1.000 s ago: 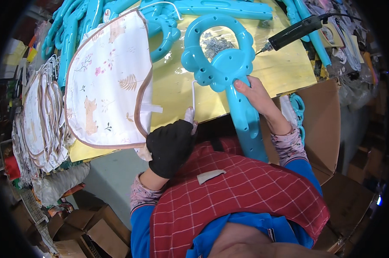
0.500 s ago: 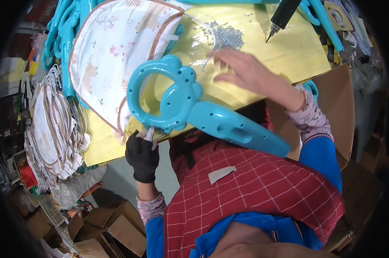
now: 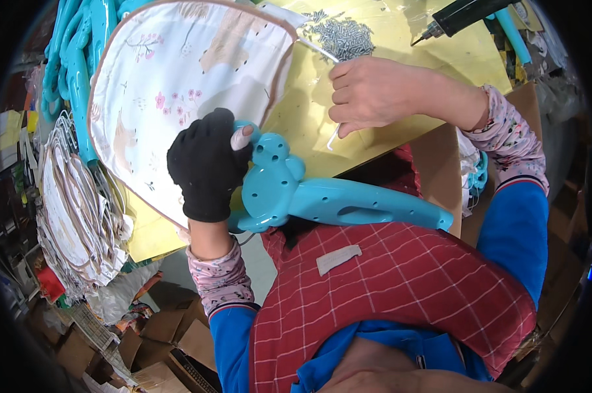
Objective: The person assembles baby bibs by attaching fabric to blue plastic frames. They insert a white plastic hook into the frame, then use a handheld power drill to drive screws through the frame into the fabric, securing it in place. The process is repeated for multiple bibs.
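My left hand (image 3: 207,167), in a black glove with a pale wrap on the thumb, is closed over the ring end of a teal plastic part (image 3: 269,190). This part has a rounded, bumpy head with several holes and a long handle lying towards my right against the apron. My bare right hand (image 3: 374,95) is closed round a thin white rod (image 3: 332,141), whose lower end pokes out below the fingers. Its upper stretch runs to the edge of a white fabric panel (image 3: 178,92) with brown trim and animal and flower prints. My glove hides most of the ring.
A heap of small metal screws (image 3: 348,40) lies beyond my right hand on the yellow table (image 3: 315,98). A black powered screwdriver (image 3: 463,18) hangs at the upper right. Teal parts (image 3: 80,59) and stacked fabric panels (image 3: 73,203) crowd the left; cardboard boxes (image 3: 158,347) stand below.
My left hand has moved up onto the ring, and the part has tilted flatter. My right hand has closed on the white rod. The fabric panel has shifted, and the screwdriver has swung round.
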Demonstrator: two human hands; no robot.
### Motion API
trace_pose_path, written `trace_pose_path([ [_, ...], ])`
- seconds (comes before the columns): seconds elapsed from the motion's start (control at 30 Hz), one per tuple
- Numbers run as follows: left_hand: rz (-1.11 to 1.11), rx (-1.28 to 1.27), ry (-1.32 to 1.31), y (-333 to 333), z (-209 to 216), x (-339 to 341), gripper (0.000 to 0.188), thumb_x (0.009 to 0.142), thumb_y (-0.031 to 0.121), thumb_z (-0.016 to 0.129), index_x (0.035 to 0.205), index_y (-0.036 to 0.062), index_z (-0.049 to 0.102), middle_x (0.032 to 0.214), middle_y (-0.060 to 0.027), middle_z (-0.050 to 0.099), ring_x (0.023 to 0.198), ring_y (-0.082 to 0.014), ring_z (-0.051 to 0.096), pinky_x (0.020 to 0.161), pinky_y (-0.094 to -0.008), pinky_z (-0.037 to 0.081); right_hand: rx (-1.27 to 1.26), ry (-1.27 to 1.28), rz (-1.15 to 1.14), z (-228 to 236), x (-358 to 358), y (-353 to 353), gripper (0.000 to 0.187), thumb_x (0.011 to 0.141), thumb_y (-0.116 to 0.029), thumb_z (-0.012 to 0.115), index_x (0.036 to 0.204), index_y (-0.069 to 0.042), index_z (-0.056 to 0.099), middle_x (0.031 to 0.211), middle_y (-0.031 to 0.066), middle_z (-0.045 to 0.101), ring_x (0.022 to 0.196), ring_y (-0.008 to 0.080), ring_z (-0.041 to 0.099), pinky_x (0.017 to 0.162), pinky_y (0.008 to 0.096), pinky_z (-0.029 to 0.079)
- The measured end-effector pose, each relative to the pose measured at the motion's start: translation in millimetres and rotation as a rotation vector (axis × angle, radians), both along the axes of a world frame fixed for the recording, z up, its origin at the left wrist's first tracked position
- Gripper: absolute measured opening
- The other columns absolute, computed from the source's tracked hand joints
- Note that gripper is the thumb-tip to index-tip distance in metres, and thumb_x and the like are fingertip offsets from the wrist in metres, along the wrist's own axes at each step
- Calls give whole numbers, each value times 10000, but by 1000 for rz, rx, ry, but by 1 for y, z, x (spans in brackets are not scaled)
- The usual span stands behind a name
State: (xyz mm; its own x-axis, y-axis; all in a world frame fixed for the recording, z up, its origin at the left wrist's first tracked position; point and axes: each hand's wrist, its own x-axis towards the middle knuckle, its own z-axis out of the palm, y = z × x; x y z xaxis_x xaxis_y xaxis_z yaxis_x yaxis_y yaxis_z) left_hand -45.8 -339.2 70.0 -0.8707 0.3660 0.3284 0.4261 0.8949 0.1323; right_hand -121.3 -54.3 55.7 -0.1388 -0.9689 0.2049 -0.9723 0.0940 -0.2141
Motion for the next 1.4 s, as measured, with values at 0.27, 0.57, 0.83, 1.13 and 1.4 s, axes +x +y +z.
trace_pose_path([
  [0.27, -42, -48, 91, 1, 28, 31, 373, 956, 446, 537, 813, 103, 575, 741, -53, 560, 669, -247, 578, 592, -359, 434, -447, -93, -88, 18, 13, -35, 398, 745, -311, 808, 644, -92, 491, 566, 23, 421, 523, 219, 451, 577, 327, 384],
  [0.57, 62, -23, -13, 5, 3, 24, 388, 1033, 319, 408, 756, 93, 558, 597, -117, 507, 553, -337, 539, 523, -413, 402, -293, 203, -445, -9, 64, -51, 373, 792, -295, 754, 627, -122, 468, 551, 17, 429, 522, 193, 456, 584, 324, 379],
  [0.83, -153, -65, 46, 49, -12, -32, 328, 1010, 326, 464, 789, 125, 601, 639, -118, 598, 603, -353, 605, 552, -440, 458, -491, 327, -219, -20, 11, -13, 195, 753, -246, 719, 762, -73, 631, 645, 77, 585, 684, 239, 631, 774, 354, 496],
  [1.13, -355, 471, -444, 69, -61, -117, 256, 886, 210, 644, 1078, 45, 674, 1043, -166, 681, 930, -333, 664, 811, -403, 527, -344, -556, -1214, -24, 38, 71, 174, 857, -151, 711, 921, 11, 703, 805, 108, 692, 704, 214, 664, 664, 313, 523],
  [1.4, -419, 201, -501, 80, -69, -142, 421, 842, 59, 686, 1247, -26, 608, 1085, -186, 696, 934, -228, 698, 834, -322, 535, -300, -416, -1200, -36, 36, 49, 147, 825, -186, 738, 885, -55, 709, 817, 83, 688, 731, 204, 670, 678, 309, 517],
])
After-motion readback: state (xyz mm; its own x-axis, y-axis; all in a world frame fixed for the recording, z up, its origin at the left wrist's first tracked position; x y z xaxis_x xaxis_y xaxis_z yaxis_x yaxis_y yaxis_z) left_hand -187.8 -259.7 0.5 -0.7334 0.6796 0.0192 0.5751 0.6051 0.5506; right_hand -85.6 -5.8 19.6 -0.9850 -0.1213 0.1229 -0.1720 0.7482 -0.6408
